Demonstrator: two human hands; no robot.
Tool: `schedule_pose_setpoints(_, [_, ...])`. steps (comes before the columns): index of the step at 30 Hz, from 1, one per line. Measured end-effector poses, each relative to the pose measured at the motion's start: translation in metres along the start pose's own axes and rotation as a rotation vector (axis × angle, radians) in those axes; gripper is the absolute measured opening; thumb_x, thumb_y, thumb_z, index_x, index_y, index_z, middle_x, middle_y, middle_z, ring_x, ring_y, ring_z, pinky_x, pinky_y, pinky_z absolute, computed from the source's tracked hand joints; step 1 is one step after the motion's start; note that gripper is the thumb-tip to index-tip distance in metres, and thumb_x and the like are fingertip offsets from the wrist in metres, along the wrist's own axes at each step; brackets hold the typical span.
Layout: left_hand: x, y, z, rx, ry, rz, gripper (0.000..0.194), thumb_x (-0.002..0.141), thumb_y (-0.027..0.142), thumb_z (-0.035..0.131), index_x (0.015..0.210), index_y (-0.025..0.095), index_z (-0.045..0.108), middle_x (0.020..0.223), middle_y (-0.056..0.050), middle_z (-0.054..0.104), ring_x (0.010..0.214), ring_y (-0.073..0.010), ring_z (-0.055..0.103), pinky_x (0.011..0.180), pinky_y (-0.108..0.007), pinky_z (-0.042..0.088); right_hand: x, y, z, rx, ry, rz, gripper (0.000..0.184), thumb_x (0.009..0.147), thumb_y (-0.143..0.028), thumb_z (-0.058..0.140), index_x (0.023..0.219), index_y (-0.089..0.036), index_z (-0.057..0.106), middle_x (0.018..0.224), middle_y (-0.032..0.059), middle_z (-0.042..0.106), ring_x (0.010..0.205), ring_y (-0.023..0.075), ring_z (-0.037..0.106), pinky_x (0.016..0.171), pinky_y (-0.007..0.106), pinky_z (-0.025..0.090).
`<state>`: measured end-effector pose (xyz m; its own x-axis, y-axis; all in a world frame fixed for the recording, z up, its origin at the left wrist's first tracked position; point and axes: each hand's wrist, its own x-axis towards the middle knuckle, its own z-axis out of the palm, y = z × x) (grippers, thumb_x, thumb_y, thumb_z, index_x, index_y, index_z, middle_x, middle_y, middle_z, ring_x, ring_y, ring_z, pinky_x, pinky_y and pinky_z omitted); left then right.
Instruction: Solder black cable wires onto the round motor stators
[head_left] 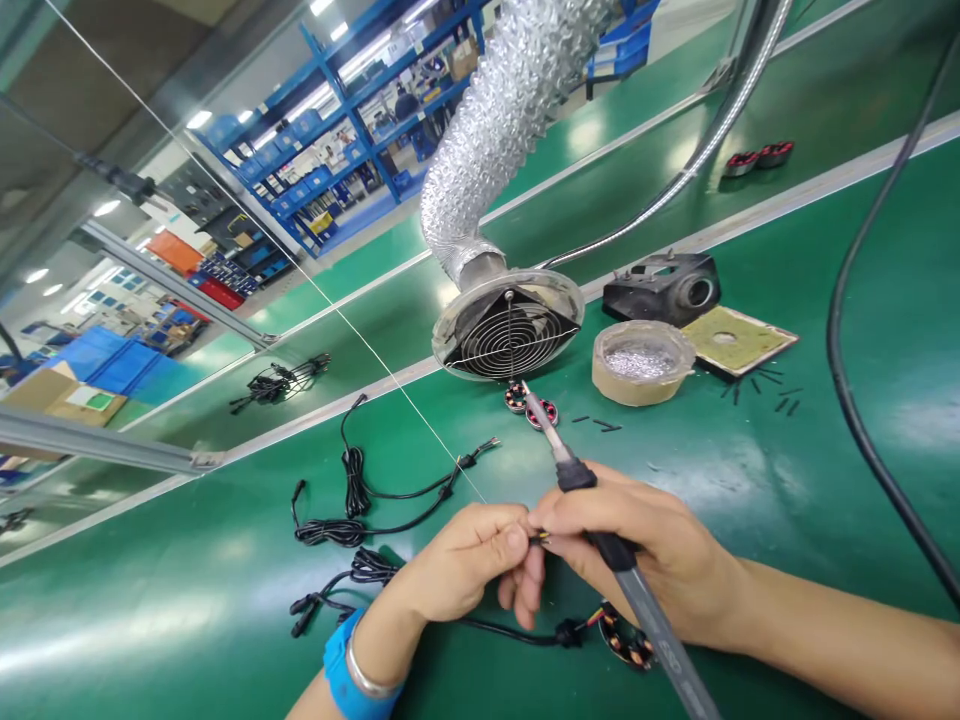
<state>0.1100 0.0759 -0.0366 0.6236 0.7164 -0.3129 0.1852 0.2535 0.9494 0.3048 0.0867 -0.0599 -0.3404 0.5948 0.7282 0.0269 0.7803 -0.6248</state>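
My right hand (660,530) is closed around a soldering iron (660,625), whose tip points up and away over two small ring-shaped stators on the bench. Its thumb and forefinger meet the fingers of my left hand (476,555). Between the two hands show short coloured wire ends (538,538) coming out of a black sleeve, pinched by my left hand. A thin pale wire (405,397) slants down from the upper left to the hands. Beneath them, a black cable (510,631) runs to a copper-wound stator (626,640), partly hidden by the iron.
A fume extractor hood (510,330) with a silver duct (480,150) stands ahead. Right of it are a tape-ringed tub (643,390), a soldering iron stand (660,285), a yellow sponge (735,340) and black tube pieces. Coiled cables (330,533) lie left; a black cord (862,420) hangs right.
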Motion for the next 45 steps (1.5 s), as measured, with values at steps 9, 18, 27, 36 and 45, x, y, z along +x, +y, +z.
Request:
schedule_pose_setpoints(9, [-0.003,0.005,0.017,0.316,0.263,0.080,0.037,0.100,0.048,0.042,0.084,0.018,0.055,0.079,-0.003,0.069,0.065,-0.0108,0.053,0.064,-0.023,0.040,0.003,-0.005,-0.001,-0.025,0.078,0.208,0.021,0.085,-0.008,0.054,0.099,-0.023,0.053,0.072,-0.0045,0.062,0.059,0.0088,0.060,0.055,0.018,0.050])
schedule_pose_setpoints(18, [-0.002,-0.011,0.023,0.144,0.428,0.101,0.034,0.099,0.047,0.045,0.084,0.018,0.054,0.071,0.001,0.063,0.061,-0.0102,0.051,0.062,-0.023,0.039,0.000,-0.004,0.003,-0.082,0.095,0.278,0.019,0.089,-0.012,0.055,0.103,-0.024,0.051,0.074,-0.0035,0.065,0.059,0.0099,0.062,0.055,0.019,0.050])
schedule_pose_setpoints(27, [-0.003,-0.004,0.017,0.287,0.420,0.072,0.029,0.099,0.041,0.045,0.080,0.020,0.047,0.067,0.005,0.042,0.062,-0.0116,0.037,0.059,-0.024,0.030,-0.003,-0.001,0.001,-0.189,0.037,0.113,0.021,0.087,-0.011,0.055,0.104,-0.023,0.053,0.080,0.0006,0.066,0.067,0.0157,0.062,0.059,0.027,0.051])
schedule_pose_setpoints(36, [-0.001,0.004,0.018,0.593,0.313,0.036,0.022,0.099,0.031,0.040,0.085,0.019,0.052,0.080,-0.002,0.057,0.073,-0.0165,0.051,0.066,-0.027,0.037,0.002,0.006,-0.001,-0.145,-0.047,-0.066,0.023,0.096,-0.008,0.045,0.114,-0.021,0.052,0.070,-0.0029,0.062,0.060,0.0129,0.050,0.062,0.026,0.044])
schedule_pose_setpoints(45, [-0.003,0.010,0.013,0.646,0.318,0.038,0.018,0.094,0.025,0.048,0.077,0.019,0.053,0.069,0.003,0.051,0.063,-0.0121,0.043,0.060,-0.024,0.032,0.006,0.015,-0.014,-0.063,-0.113,-0.003,0.025,0.089,-0.001,0.054,0.105,-0.020,0.054,0.085,-0.0010,0.067,0.068,0.0110,0.050,0.064,0.021,0.043])
